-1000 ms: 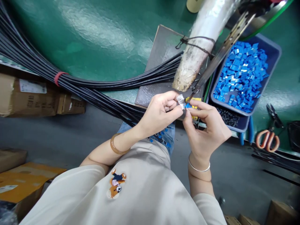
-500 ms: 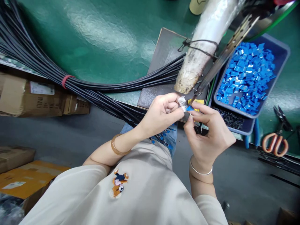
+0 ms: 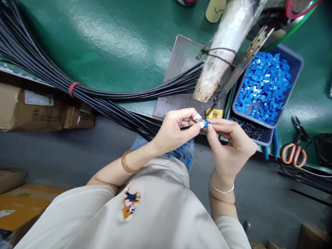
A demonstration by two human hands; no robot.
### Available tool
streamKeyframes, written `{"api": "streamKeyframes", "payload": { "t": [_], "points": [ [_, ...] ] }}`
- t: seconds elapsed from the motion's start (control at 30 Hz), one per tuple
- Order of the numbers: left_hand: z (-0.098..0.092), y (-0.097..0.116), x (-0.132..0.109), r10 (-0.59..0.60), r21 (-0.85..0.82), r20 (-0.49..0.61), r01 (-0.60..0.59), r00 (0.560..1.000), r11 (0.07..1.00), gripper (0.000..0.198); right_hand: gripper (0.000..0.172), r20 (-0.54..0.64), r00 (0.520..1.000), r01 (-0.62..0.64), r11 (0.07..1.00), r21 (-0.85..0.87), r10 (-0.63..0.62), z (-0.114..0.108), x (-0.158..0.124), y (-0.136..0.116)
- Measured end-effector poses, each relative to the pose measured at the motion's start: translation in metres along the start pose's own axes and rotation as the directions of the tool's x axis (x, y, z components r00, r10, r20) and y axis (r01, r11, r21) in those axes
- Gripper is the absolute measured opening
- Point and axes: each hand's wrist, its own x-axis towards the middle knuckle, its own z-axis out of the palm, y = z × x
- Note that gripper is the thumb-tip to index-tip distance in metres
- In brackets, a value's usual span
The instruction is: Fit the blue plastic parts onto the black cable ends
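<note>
My left hand [image 3: 178, 129] is closed in a pinch beside the soldering spot; white material, perhaps finger wrap, shows at its fingertips. What it grips is mostly hidden. My right hand [image 3: 229, 141] pinches a small blue connector [image 3: 206, 123] between thumb and fingers, right against the left fingertips. Just above both hands, a fixed soldering iron [image 3: 220, 98] points down toward a yellow sponge [image 3: 214, 113]. Black cables [image 3: 124, 117] run in a bundle from the left, one branch passing beneath my left hand to my lap, where several blue-tipped ends lie.
A wrapped white duct [image 3: 218, 65] slants down over a dark board [image 3: 178, 58]. To the right stand a bin of blue connectors [image 3: 267, 86], a lower bin of black pieces [image 3: 249, 129], blue-handled pliers [image 3: 275, 143] and orange-handled scissors [image 3: 294, 155]. Cardboard boxes [image 3: 38, 107] stand left.
My hands have come closer together and slightly lower, away from the iron tip. The blue connector is now more covered by fingers. The view has shifted a little to the right.
</note>
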Motion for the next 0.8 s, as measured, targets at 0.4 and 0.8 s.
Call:
{"api": "streamKeyframes", "payload": {
  "t": [0.4, 0.8],
  "points": [
    [-0.005, -0.002, 0.003, -0.020, 0.151, 0.038, 0.014, 0.999, 0.988, 0.011, 0.014, 0.005, 0.997, 0.082, 0.996, -0.044, -0.082, -0.002, 0.005, 0.004],
    [-0.001, 0.000, 0.013, 0.009, 0.203, -0.017, -0.005, 1.000, 0.979, 0.015, 0.011, 0.031, 0.997, 0.068, 0.998, -0.016, -0.067, -0.001, 0.016, 0.006]
  ]
}}
